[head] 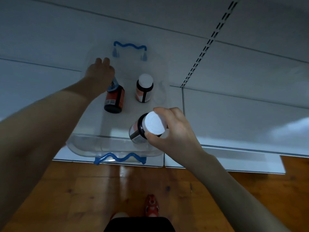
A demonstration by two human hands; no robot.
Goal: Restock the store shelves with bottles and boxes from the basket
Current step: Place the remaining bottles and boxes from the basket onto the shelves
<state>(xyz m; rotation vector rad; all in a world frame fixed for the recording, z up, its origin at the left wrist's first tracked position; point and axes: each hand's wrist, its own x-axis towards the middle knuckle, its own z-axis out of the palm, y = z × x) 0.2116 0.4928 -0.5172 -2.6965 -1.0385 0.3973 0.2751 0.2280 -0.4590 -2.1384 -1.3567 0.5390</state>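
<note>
A clear plastic basket [87,143] with blue wavy handles rests on the lowest white shelf [234,114]. My right hand [173,131] grips a dark bottle with a white cap [150,127] above the basket's near right corner. My left hand [100,71] reaches into the basket's far left, fingers bent over the top of a dark bottle with a red label [115,99] that leans on its side; whether it grips it is hidden. A third white-capped bottle [144,88] stands upright in the basket.
White shelf boards [167,19] rise behind, with a slotted upright rail [209,41] at right. Wooden floor [83,190] lies below. A red shoe [151,205] shows near the bottom centre.
</note>
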